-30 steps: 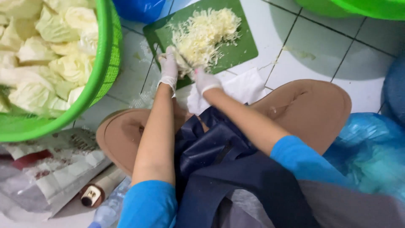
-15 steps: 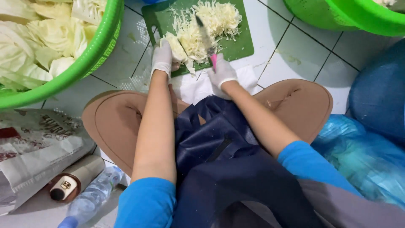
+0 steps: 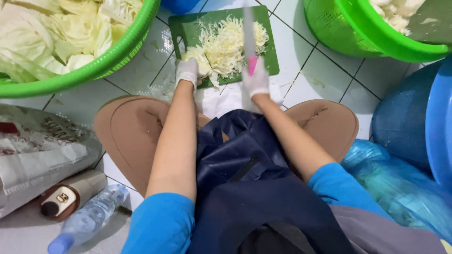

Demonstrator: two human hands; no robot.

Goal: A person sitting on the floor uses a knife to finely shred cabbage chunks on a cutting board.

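Observation:
A green cutting board (image 3: 188, 26) lies on the tiled floor in front of my knees, covered with shredded cabbage (image 3: 228, 40). My left hand (image 3: 187, 72), in a white glove, presses on a cabbage piece (image 3: 197, 55) at the board's near left edge. My right hand (image 3: 255, 82), also gloved, grips a knife with a pink handle (image 3: 252, 65). Its blade (image 3: 248, 28) points away from me over the shreds and is blurred.
A large green basket of cabbage leaves (image 3: 70, 33) stands at the left, another green basket (image 3: 372, 28) at the upper right. Blue tubs (image 3: 414, 117) and a blue plastic bag (image 3: 400, 183) crowd the right. A water bottle (image 3: 87, 218), a brown bottle (image 3: 70, 193) and newspaper (image 3: 37, 150) lie lower left.
The view has shifted so the board sits more central. My right hand has lifted the knife upright over the shredded pile, and my left hand stays on the cabbage piece.

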